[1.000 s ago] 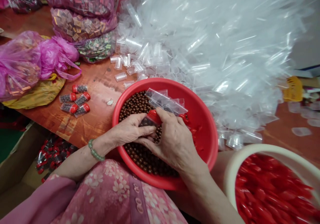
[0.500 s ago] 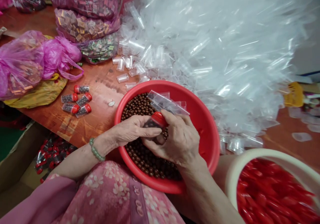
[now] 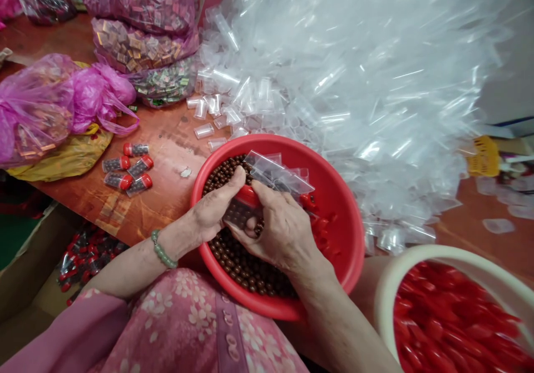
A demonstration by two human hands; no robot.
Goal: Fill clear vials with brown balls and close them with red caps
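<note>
A clear plastic tube (image 3: 240, 213) filled with small brown balls and topped by a red cap (image 3: 251, 196) sits between my hands above a red basin (image 3: 275, 309). Its left end rests against the palm of my left hand (image 3: 212, 209), whose thumb is raised; its other fingers are mostly hidden. My right hand (image 3: 286, 231) grips the tube from the right, thumb below and fingers at the cap. Shiny brown balls (image 3: 237, 264) fill the basin's left side. Empty clear tubes (image 3: 279, 174) and red caps (image 3: 321, 231) lie in its right side.
Filled red-capped tubes (image 3: 139, 165) lie on the table, with more in a box (image 3: 33, 289) below. Clear tubes are heaped (image 3: 354, 73) behind the basin. A cream bucket (image 3: 386, 295) of red caps stands at right, pink bags (image 3: 37, 112) at left.
The filled tube has shifted left and turned between my hands. My left thumb has lifted off it, and my right hand has moved left, uncovering red caps in the basin.
</note>
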